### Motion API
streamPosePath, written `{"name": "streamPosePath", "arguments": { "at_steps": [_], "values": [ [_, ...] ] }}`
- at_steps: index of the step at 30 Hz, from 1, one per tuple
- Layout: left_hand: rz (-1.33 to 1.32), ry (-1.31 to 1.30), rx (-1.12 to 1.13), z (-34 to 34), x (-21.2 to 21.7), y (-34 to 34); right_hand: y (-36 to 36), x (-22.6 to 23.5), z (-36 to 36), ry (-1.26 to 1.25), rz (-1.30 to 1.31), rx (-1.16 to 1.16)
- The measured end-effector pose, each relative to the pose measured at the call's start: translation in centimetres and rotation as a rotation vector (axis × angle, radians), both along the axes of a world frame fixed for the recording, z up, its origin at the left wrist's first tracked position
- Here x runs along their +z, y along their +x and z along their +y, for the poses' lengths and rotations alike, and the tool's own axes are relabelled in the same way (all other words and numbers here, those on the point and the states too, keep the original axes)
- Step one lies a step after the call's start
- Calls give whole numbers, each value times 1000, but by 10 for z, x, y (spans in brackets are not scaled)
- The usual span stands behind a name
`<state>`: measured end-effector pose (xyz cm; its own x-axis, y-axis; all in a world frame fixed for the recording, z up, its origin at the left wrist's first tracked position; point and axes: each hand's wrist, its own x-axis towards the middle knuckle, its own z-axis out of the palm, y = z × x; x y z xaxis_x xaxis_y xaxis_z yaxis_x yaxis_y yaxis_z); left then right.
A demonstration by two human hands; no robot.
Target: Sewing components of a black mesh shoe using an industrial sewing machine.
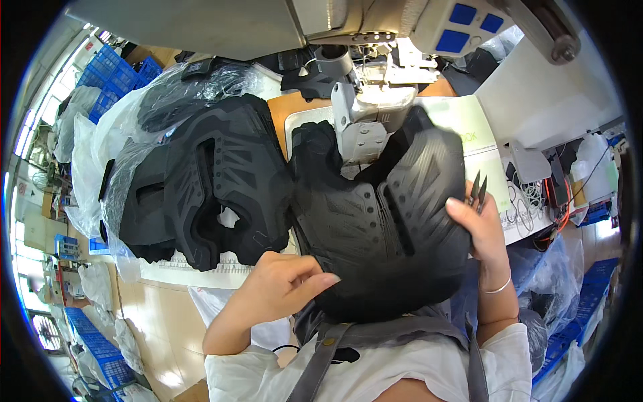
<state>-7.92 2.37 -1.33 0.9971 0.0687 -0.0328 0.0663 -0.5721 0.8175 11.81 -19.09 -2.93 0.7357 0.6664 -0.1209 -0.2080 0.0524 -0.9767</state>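
A black shoe upper (348,234) with eyelet rows and a ribbed pattern lies spread in front of me, its far part beneath the sewing machine head (365,124). My right hand (483,224) grips its right edge, thumb on top. In the same hand sits a pair of dark thread snips (478,191), with two pointed tips sticking up. My left hand (284,285) is at the upper's near left edge, fingers curled and thumb reaching over the black material. Whatever its fingers pinch is hidden. On the left rests a stack of similar shoe uppers (244,161).
Clear plastic wrap (140,110) lies around the stack. A pale printed sheet (472,134) is on the table to the right, near scissors (519,208) and cables. A control panel (462,30) with blue buttons hangs above. Blue crates (110,77) stand far left.
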Motion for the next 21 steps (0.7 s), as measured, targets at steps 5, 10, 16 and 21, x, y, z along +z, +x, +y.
{"name": "streamPosePath", "arguments": {
  "at_steps": [5, 10, 16, 21],
  "values": [
    [455, -835, -202, -1, -24, 6, 1, 15, 10, 303, 209, -44],
    [153, -1225, 12, -51, -43, 36, 4, 19, 13, 418, 463, 40],
    [-281, -1450, 206, -35, 0, 44, 5, 11, 10, 432, -7, -111],
    [-336, -1290, 418, -22, 12, 52, 7, 16, 23, 458, 47, -169]
  ]
}}
